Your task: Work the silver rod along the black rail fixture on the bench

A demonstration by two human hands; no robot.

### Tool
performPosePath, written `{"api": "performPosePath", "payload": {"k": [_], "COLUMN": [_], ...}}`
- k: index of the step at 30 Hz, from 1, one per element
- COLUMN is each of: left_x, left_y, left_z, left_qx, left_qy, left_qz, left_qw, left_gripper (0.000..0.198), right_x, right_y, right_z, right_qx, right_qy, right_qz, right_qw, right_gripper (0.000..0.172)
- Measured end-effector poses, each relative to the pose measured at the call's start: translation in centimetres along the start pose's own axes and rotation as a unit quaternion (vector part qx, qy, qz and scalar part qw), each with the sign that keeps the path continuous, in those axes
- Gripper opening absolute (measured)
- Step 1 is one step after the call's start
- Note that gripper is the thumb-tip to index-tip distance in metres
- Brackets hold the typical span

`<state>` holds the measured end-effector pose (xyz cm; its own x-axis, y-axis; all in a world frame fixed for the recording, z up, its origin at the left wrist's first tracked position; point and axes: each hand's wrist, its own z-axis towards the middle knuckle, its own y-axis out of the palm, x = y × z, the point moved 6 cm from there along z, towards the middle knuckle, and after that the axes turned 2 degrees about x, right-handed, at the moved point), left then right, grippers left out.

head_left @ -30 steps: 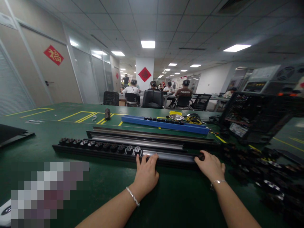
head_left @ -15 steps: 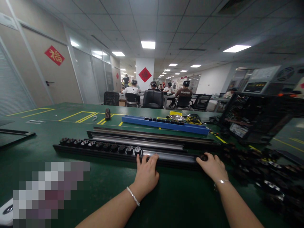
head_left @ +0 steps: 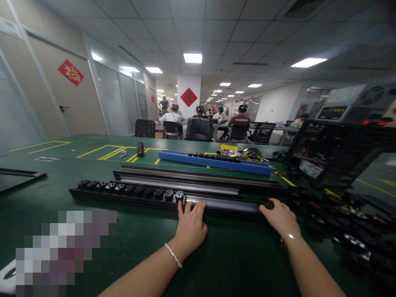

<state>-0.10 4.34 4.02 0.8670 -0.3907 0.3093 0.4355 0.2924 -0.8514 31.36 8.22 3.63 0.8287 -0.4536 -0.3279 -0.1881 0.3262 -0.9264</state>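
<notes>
A long black rail (head_left: 225, 203) with a shiny metal strip lies across the green table. Along its left part sits a row of small black blocks (head_left: 139, 191), some with silvery tops. My left hand (head_left: 191, 222) grips the rail around its middle, fingertips over the near edge beside the last block. At the rail's right end, my right hand (head_left: 283, 216) pinches a small dark block (head_left: 269, 204) between thumb and fingers; its far side is hidden by the hand. Whether this block touches the rail, I cannot tell.
Behind lie more dark metal rails (head_left: 198, 177) and a blue rail (head_left: 216, 162) bearing black blocks. A heap of black blocks (head_left: 349, 222) covers the right side, near an open black case (head_left: 321, 152). A metal dish (head_left: 230, 153) stands further back. People sit beyond the table.
My right hand has shifted slightly to the right with the small dark block. My left hand and the rail stay where they were.
</notes>
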Motion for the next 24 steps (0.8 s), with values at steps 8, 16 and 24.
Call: {"api": "performPosePath", "payload": {"k": [8,16,24], "left_x": [0.1,0.1,0.1], "left_y": [-0.1,0.0,0.0], "left_z": [0.0,0.0,0.0], "left_qx": [-0.021,-0.012,-0.012], "left_qy": [-0.009,-0.009,-0.009], "left_qz": [0.024,0.021,0.024], "left_qw": [0.999,1.000,1.000], "left_gripper": [0.060,0.061,0.060], "right_x": [0.0,0.7,1.4], "right_y": [-0.7,-1.1,-1.0], "right_z": [0.0,0.3,0.7], "right_qx": [0.005,0.002,0.030], "right_qy": [-0.011,0.006,0.001], "right_qz": [0.002,0.007,0.024], "right_qw": [1.000,1.000,0.999], "right_gripper": [0.058,0.055,0.052]}}
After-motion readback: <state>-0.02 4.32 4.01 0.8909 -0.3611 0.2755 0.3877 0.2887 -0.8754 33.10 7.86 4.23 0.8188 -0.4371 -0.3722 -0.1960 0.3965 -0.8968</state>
